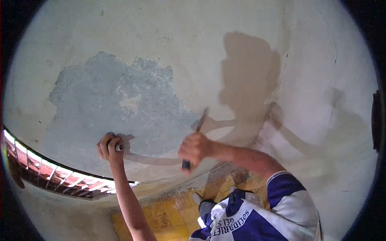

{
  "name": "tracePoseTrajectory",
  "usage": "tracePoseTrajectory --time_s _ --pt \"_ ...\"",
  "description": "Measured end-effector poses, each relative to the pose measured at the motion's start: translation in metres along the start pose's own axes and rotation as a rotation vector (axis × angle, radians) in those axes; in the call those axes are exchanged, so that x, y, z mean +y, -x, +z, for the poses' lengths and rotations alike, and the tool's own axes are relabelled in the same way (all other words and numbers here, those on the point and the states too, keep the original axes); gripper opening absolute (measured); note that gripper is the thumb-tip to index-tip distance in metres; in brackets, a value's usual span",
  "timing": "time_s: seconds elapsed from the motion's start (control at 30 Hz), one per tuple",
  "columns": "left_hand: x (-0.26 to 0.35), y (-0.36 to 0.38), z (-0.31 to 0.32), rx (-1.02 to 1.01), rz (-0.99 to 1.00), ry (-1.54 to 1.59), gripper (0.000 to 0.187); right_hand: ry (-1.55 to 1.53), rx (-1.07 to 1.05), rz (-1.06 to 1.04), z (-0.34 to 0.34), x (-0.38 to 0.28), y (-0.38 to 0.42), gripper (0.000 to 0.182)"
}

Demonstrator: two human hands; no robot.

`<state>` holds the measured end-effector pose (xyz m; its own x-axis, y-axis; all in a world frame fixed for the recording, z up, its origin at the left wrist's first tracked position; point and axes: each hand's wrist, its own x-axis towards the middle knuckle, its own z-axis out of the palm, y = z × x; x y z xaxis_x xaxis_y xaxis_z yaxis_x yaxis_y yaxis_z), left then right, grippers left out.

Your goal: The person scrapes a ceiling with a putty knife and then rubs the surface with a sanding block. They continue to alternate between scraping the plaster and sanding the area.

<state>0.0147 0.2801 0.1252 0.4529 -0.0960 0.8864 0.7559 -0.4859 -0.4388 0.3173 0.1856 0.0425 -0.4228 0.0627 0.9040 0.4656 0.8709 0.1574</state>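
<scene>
My left hand (pixel 109 148) is closed around a small rounded object (pixel 119 147), mostly hidden by the fingers, close to the lower part of a grey patch (pixel 84 108) on the pale wall (pixel 193 44). Further right, my right hand (pixel 195 150) grips a scraper (pixel 203 118) by its dark handle. The thin blade points up and lies near the right edge of the grey patch; I cannot tell whether it touches the wall.
A barred opening (pixel 54 176) lies at the lower left. Another wall (pixel 321 60) meets this one at the right, with a dark object (pixel 376 120) at its far edge. Yellow floor tiles (pixel 167 215) show below, around my feet.
</scene>
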Motion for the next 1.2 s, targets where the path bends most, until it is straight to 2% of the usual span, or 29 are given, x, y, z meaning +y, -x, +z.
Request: tracePoseTrajectory --time_s 0.2,0.23,0.27,0.37,0.47,0.5,0.53,0.6,0.63,0.7,0.77,0.8,0.87,0.93,0.97,1.03,1.13,1.17,1.2 --pt "0.005 -0.005 -0.004 -0.014 0.003 0.019 0.023 -0.165 -0.117 0.128 0.022 0.002 0.027 0.048" --pt "0.005 -0.005 -0.004 -0.019 -0.003 0.025 0.024 0.027 -0.128 0.151 0.020 0.029 0.036 0.050" --pt "0.005 -0.006 -0.003 -0.022 -0.009 0.033 0.025 -0.061 -0.093 0.127 0.026 0.025 0.045 0.050" --pt "0.002 0.003 0.003 0.016 -0.005 0.022 0.026 -0.343 -0.058 -0.009 -0.004 -0.049 -0.007 0.050" --pt "-0.001 0.004 0.000 -0.016 0.001 0.050 0.024 -0.381 -0.106 -0.040 0.035 -0.027 0.027 0.051" --pt "-0.002 0.006 0.000 -0.006 0.003 0.070 0.022 -0.124 -0.140 0.142 0.014 0.013 0.030 0.047" --pt "-0.003 0.011 0.002 0.008 0.004 0.086 0.020 0.016 -0.058 0.210 0.003 0.034 0.043 0.046" --pt "-0.008 0.008 0.003 0.010 0.018 0.146 0.022 0.168 0.047 0.299 -0.019 0.034 0.050 0.042" --pt "-0.006 0.006 0.002 -0.003 0.020 0.192 0.025 0.175 0.058 0.322 -0.032 0.016 0.049 0.038" --pt "0.004 0.008 0.002 0.004 0.015 0.249 0.040 -0.113 -0.043 0.562 -0.037 -0.015 0.082 0.036" --pt "0.018 0.029 0.005 0.049 -0.122 0.327 0.035 0.015 -0.098 0.505 -0.037 -0.043 0.116 0.033" --pt "0.028 0.039 0.006 0.069 -0.183 0.369 0.034 -0.022 -0.104 0.635 -0.030 -0.058 0.151 0.031" --pt "0.070 0.049 0.004 0.003 -0.395 0.355 0.024 -0.076 -0.105 0.893 -0.030 -0.095 0.202 0.028" --pt "0.109 0.048 -0.008 -0.307 -0.486 0.467 0.026 -0.144 -0.101 1.127 -0.043 -0.126 0.232 0.028" --pt "0.131 0.034 -0.006 -0.273 -0.487 0.477 0.023 -0.190 -0.095 1.236 -0.051 -0.139 0.245 0.029" --pt "0.160 -0.003 0.001 -0.178 -0.439 0.474 0.021 -0.067 0.026 1.264 -0.058 -0.161 0.278 0.033" --pt "0.175 -0.064 0.021 -0.049 -0.300 0.403 0.024 -0.258 0.016 1.594 -0.089 -0.182 0.282 0.027" --pt "0.178 -0.082 0.026 -0.042 -0.254 0.361 0.027 -0.164 -0.007 1.510 -0.098 -0.180 0.275 0.027" --pt "0.182 -0.091 0.030 -0.036 -0.208 0.318 0.030 -0.151 -0.020 1.521 -0.102 -0.181 0.279 0.028"
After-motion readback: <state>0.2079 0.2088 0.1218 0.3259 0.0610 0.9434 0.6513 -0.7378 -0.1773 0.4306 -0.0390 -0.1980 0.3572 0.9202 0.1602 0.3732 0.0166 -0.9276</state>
